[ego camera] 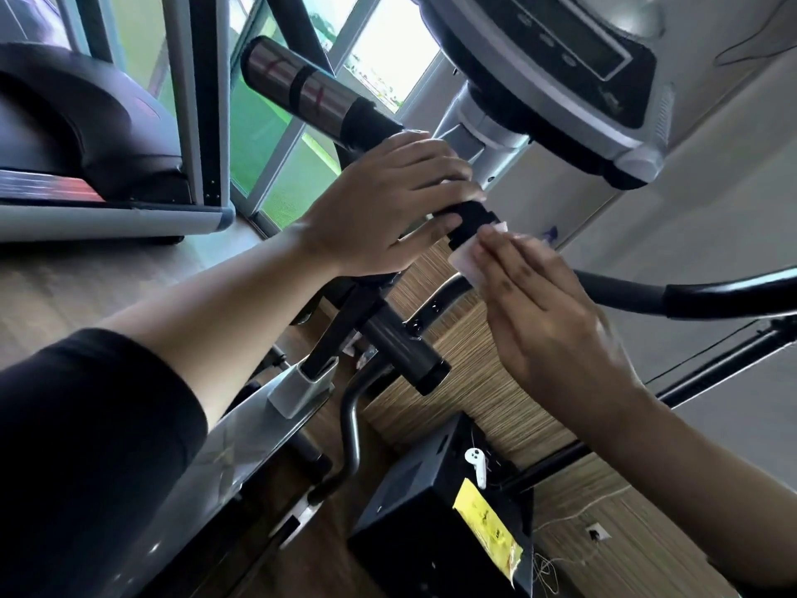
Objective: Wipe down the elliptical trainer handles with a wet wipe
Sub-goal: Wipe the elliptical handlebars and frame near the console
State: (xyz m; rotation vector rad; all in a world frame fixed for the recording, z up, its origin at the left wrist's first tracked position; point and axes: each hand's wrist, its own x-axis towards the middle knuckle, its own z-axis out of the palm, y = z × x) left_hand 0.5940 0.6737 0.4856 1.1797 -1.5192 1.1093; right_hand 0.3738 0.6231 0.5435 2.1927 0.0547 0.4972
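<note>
My left hand (388,205) grips a black foam handle (474,220) of the elliptical trainer, fingers curled over its top and thumb underneath. Just right of it, my right hand (547,312) presses a white wet wipe (463,254) against the handle's lower side with straight fingers. A second handle with chrome sensor plates (302,90) reaches up to the upper left. The trainer's grey console (573,58) sits above, on a silver post (470,123).
A treadmill (86,135) stands at the left by the windows. A black curved bar (690,295) runs off to the right. Below, a black box (431,524) carries a yellow packet (489,528) and a white earbud (476,466). Wood floor lies underneath.
</note>
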